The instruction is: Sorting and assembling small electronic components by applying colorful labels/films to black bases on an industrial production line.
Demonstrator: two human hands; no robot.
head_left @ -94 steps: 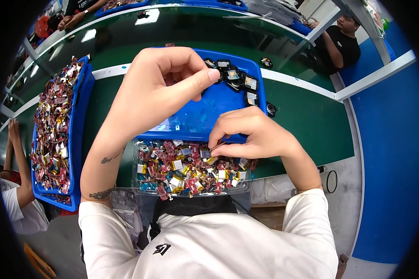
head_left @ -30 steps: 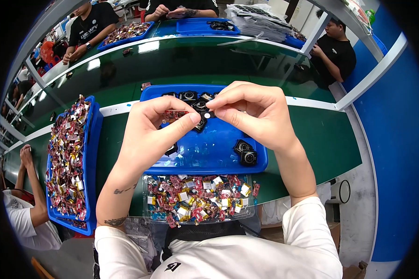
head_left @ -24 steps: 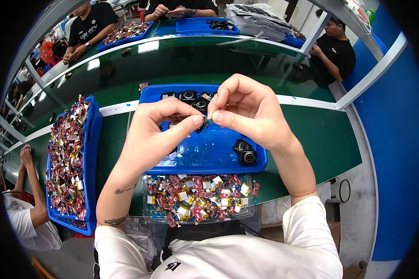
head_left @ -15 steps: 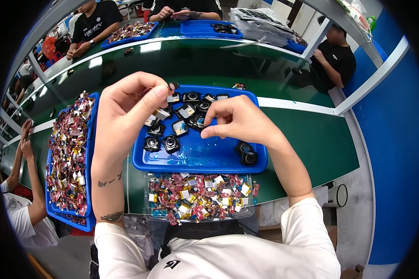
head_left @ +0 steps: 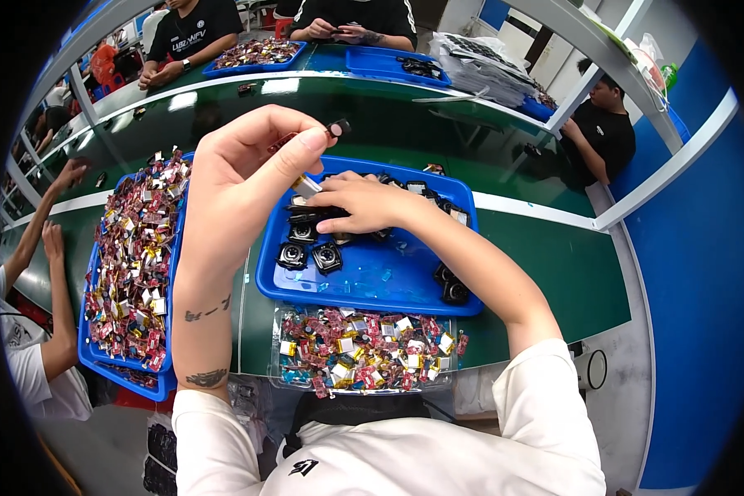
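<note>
Green bench point(head_left: 554, 264), co-workers point(head_left: 192, 33) beyond; left fingers point(head_left: 302, 153) pinch red board point(head_left: 282, 141), right fingers point(head_left: 347, 198) in blue tray point(head_left: 306, 286) (grip unclear).

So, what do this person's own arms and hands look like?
The left hand and right hand are bare, with no gloves or watch showing. Loose white short sleeves cover the upper arms. The left forearm bears two dark tattoos, one nearer the wrist, one nearer the elbow; none shows on the right forearm.
</note>
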